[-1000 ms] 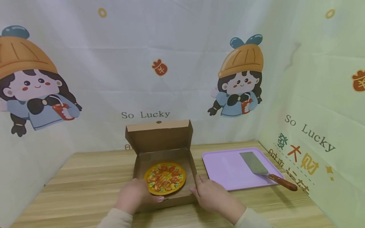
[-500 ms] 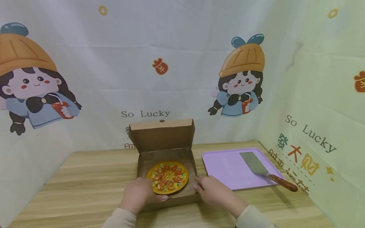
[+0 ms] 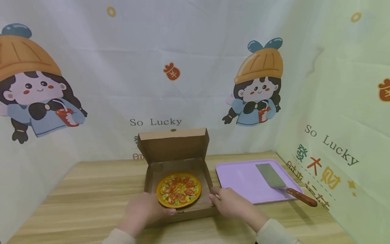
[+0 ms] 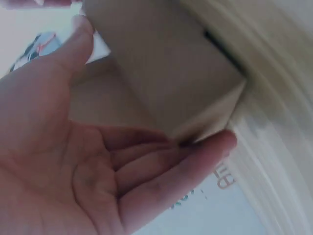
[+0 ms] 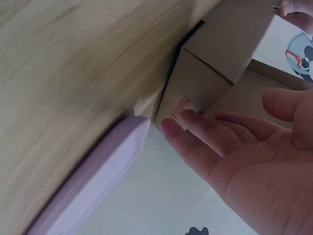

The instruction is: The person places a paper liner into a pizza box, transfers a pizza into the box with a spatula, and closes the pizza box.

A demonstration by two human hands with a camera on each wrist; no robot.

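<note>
An open cardboard pizza box (image 3: pixel 196 213) stands on the wooden table, its lid raised at the back. Inside lies a round toy-looking pizza (image 3: pixel 178 190) with a yellow rim and colourful toppings. My left hand (image 3: pixel 141 210) is at the box's front left corner, thumb by the front wall; in the left wrist view its fingers (image 4: pixel 166 188) stretch nearly straight along the box's side. At the right wall is my right hand (image 3: pixel 230 203). The right wrist view shows its fingers (image 5: pixel 195 147) relaxed and spread close to that wall; whether they touch it I cannot tell.
A purple tray (image 3: pixel 240 179) lies right of the box, close to my right hand. On it rests a metal spatula (image 3: pixel 271 175), its wooden handle (image 3: pixel 301 197) sticking out past the tray's edge. A printed cloth (image 3: pixel 201 40) hangs behind and beside the wooden table (image 3: pixel 91 196).
The box and pizza shifted slightly right between the first two frames. Since then my left hand has moved a little left and my right hand slightly right. Tray and spatula stay put.
</note>
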